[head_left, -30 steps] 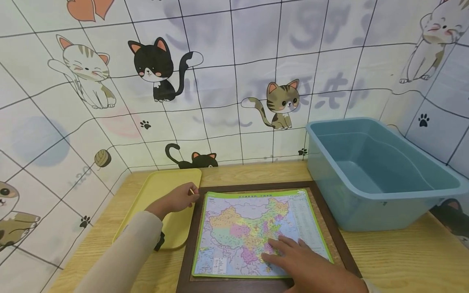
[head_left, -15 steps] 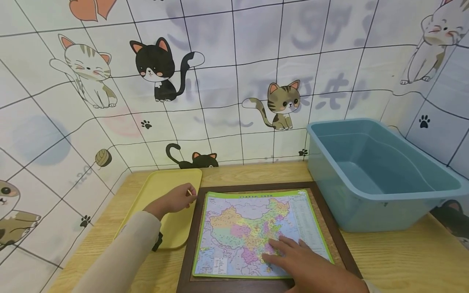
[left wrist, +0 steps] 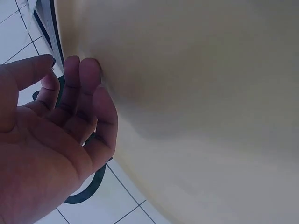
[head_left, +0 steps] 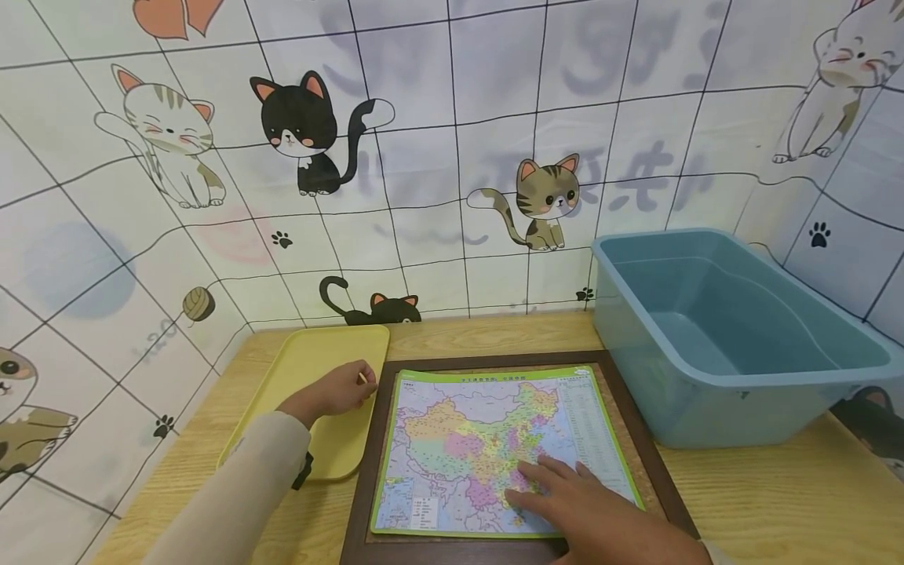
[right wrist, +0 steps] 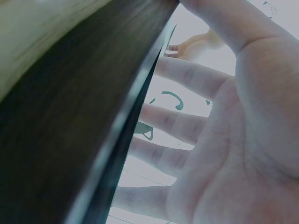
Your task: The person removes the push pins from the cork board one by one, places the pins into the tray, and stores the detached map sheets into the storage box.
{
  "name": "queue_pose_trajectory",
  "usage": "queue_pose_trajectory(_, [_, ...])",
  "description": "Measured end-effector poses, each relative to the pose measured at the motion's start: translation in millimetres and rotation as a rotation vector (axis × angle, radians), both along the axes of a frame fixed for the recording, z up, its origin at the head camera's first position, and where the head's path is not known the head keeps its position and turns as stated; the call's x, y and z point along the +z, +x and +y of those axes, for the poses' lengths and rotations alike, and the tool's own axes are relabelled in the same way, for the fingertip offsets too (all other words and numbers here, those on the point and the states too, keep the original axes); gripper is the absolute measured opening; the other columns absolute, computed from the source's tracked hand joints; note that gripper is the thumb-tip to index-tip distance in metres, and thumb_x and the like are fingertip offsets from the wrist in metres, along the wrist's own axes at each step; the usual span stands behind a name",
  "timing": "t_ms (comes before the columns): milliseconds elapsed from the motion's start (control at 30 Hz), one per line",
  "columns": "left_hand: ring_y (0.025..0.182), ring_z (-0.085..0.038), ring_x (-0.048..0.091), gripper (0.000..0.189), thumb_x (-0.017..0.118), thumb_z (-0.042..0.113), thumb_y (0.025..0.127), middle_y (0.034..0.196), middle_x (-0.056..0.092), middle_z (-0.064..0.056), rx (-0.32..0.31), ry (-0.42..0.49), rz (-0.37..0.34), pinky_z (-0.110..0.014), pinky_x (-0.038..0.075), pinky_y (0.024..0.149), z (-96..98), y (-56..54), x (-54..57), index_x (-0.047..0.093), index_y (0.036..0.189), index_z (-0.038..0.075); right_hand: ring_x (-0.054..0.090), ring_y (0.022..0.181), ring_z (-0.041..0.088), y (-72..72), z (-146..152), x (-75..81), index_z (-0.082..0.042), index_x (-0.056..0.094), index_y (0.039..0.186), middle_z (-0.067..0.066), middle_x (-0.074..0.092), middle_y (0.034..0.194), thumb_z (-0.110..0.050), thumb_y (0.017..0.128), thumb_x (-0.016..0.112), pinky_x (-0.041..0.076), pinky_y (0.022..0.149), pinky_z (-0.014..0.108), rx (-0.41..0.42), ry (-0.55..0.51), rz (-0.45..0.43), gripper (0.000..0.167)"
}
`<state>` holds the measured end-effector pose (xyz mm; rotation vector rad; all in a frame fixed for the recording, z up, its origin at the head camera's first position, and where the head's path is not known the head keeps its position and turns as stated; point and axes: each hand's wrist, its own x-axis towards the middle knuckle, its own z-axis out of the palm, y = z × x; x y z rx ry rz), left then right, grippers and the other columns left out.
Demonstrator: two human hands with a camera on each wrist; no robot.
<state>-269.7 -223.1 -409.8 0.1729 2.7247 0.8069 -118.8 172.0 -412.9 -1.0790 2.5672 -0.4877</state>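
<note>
My left hand (head_left: 335, 392) is over the right part of the yellow tray (head_left: 318, 345), its fingers loosely curled. In the left wrist view, the fingertips of the left hand (left wrist: 60, 126) lie right at the tray surface (left wrist: 201, 84), while thumb and index tips come close together; no held thing shows between them. A printed map of China (head_left: 459, 447) with a green border lies on a board with a dark brown frame (head_left: 452, 552). On the map's lower right rests my right hand (head_left: 600, 510), fingers spread. The right wrist view shows its palm (right wrist: 219, 140) beside the frame's dark edge (right wrist: 70, 107).
At the right back stands a large blue plastic tub (head_left: 720, 408), close to the board's right side. The wooden tabletop (head_left: 487, 336) meets a wall (head_left: 424, 94) covered in cat pictures. A small black item (head_left: 304, 471) sits at my left wrist.
My left hand has shifted slightly left and down over the tray, and the pale sliver seen earlier among its fingers no longer shows. The right hand has stayed put.
</note>
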Motion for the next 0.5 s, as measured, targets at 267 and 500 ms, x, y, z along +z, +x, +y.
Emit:
queue_pose_trajectory(267, [0.073,-0.016,0.051,0.011,0.055,0.018,0.102,0.083,0.055,-0.004,-0.020,-0.061,0.029,-0.028,0.041,0.063,-1.0,-1.8,-5.9,0.057,0.097,0.008,0.038,0.141,0.050,-0.9,0,-1.3,-0.027,0.052,0.145,0.014,0.042,0.156,-0.067,0.072,0.075,0.038,0.097,0.075,0.010,-0.003,0.018,0.086])
queue_pose_trajectory(500, [0.076,-0.017,0.052,0.011,0.054,0.016,0.101,0.087,0.056,-0.005,-0.017,-0.087,0.045,-0.028,0.042,0.065,-3.0,-1.5,-6.3,0.058,0.098,0.006,0.038,0.140,0.051,-6.6,4,-14.4,-0.030,0.050,0.147,0.016,0.042,0.155,-0.073,0.073,0.068,0.038,0.093,0.077,0.039,-0.033,0.037,0.087])
